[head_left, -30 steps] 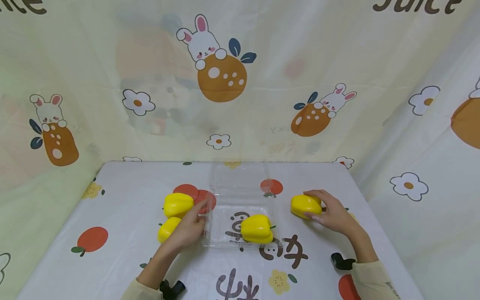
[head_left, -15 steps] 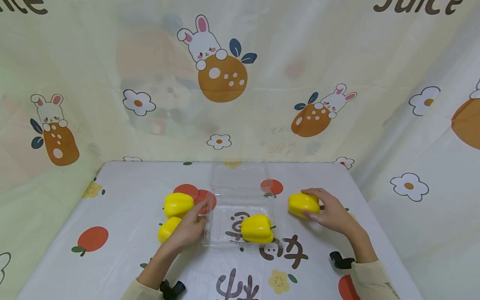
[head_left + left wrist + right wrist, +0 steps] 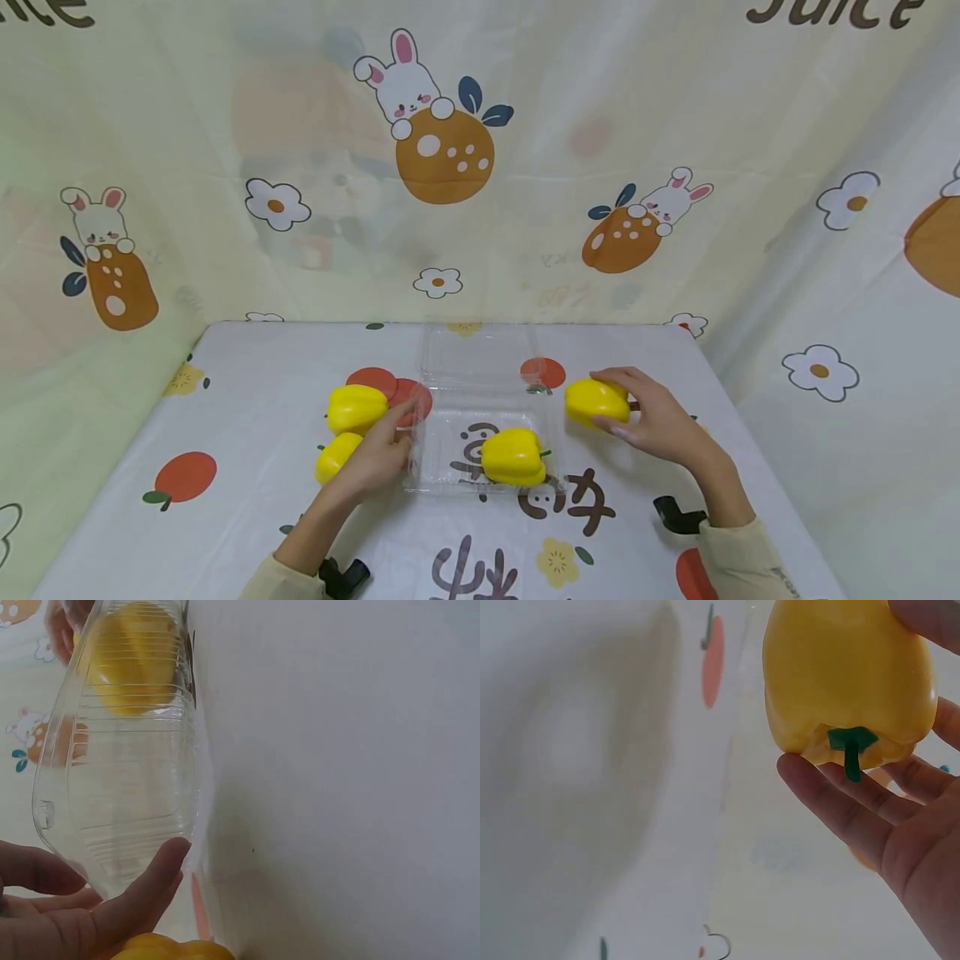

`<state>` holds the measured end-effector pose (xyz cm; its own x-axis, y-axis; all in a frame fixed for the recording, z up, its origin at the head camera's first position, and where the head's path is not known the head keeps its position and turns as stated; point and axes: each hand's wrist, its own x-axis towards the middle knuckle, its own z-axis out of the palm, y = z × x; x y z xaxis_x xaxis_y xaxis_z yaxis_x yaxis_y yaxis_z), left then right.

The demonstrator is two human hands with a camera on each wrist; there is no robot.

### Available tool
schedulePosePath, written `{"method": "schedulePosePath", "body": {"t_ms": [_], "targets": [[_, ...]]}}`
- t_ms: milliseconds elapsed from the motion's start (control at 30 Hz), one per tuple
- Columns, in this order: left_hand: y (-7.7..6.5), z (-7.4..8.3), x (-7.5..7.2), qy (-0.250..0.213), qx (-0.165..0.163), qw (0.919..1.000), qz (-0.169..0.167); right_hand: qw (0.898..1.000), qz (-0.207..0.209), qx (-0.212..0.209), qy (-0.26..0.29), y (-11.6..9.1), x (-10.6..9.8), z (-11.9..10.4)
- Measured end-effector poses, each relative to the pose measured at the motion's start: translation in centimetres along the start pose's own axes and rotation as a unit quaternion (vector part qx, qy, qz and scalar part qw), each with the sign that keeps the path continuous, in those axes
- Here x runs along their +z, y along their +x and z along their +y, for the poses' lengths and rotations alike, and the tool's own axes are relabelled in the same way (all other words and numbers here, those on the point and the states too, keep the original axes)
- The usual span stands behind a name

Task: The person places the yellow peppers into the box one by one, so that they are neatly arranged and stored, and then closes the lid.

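My right hand [image 3: 656,421] grips a yellow bell pepper [image 3: 597,402] just right of the clear plastic container, thumb on one side and fingers on the other. Its green stem [image 3: 852,750] faces the palm in the right wrist view. A second bell pepper [image 3: 514,457] lies in the right part of the open container [image 3: 438,475], whose clear lid [image 3: 480,354] lies folded back behind it. With extended fingers, my left hand [image 3: 378,458] touches the container's left wall [image 3: 112,877]. Two more bell peppers [image 3: 357,409] sit left of that hand, the nearer partly hidden by it.
A white cloth printed with fruit covers the table [image 3: 247,467]. Curtains [image 3: 525,250] with rabbit prints hang behind and at the sides. Black wrist-worn devices [image 3: 345,577] sit by both sleeves.
My right hand has carried its bell pepper leftward and slightly up, closer to the container. The left hand, the container and the other peppers have stayed in place.
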<state>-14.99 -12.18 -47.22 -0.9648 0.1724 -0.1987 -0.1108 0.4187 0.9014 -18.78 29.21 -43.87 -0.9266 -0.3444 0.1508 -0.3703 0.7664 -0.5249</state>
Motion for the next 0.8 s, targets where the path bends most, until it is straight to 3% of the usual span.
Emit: {"method": "schedulePosePath", "body": {"t_ms": [800], "targets": [[0.3,-0.1,0.1,0.011,0.01,0.9999,0.0,0.999,-0.005,-0.031,0.032,1.1,0.6,-3.1]]}}
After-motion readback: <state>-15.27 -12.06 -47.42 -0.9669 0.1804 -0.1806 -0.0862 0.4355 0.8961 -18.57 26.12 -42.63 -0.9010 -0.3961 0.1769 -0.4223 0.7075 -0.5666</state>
